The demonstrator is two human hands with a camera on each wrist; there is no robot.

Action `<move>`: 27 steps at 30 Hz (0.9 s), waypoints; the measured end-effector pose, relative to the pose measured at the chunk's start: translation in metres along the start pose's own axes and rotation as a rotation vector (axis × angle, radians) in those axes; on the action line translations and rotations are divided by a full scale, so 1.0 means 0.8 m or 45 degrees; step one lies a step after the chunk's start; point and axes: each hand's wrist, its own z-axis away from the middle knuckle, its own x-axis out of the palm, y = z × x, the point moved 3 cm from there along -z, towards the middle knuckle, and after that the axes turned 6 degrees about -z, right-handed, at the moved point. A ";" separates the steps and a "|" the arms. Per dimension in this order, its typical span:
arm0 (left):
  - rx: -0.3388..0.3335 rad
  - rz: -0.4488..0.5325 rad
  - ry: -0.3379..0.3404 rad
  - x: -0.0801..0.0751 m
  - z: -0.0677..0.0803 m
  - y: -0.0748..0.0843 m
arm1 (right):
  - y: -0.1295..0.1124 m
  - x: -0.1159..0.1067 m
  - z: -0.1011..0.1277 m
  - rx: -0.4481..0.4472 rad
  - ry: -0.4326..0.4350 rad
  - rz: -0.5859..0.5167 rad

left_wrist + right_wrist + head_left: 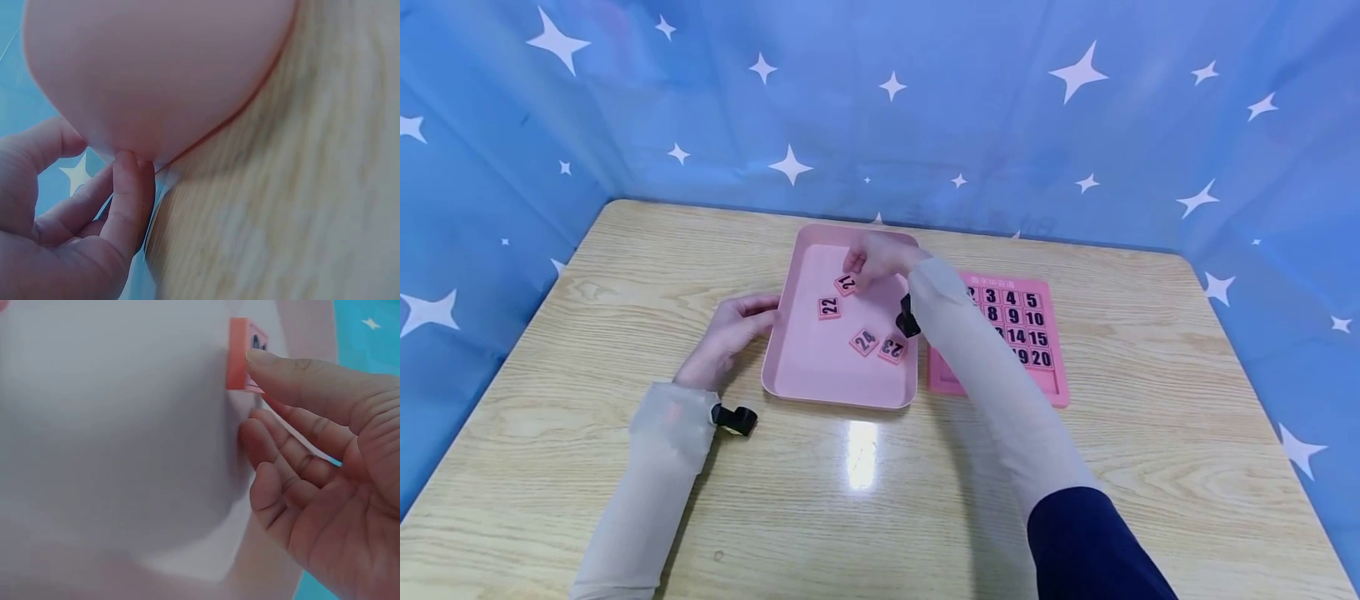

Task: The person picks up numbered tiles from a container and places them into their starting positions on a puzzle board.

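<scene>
my right hand (880,254) over far part of shallow pink plastic tray (805,375), fingertips (262,359) pinching small pink square tile marked 21 (846,283), tile tilted on edge. my left hand (730,333) relaxed, unclenched, fingertips (128,165) touching tray's left rim. tiles 22 (829,307), 24 (864,341), 23 (892,347) lie flat in tray. pink number board (1048,387) just beside tray's right edge, on light wooden table (1150,417).

Head camera looks down from above; wrist cameras (very close) share the pink tray (790,367).
</scene>
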 end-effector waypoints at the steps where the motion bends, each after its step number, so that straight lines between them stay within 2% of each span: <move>1: 0.000 0.001 0.000 0.000 0.000 0.001 | 0.001 0.001 0.000 -0.007 0.015 0.003; 11: -0.014 0.010 0.003 0.000 0.000 0.001 | -0.002 0.009 -0.006 -0.047 0.109 0.132; 16: -0.021 0.001 0.009 0.001 0.000 -0.001 | -0.005 0.002 0.005 -0.101 0.181 0.140; 21: -0.015 0.005 0.008 0.003 0.000 -0.002 | -0.012 -0.017 0.034 -0.185 0.252 0.171; 27: -0.008 0.007 0.013 0.001 0.001 0.000 | -0.004 -0.031 0.094 -0.234 0.278 0.114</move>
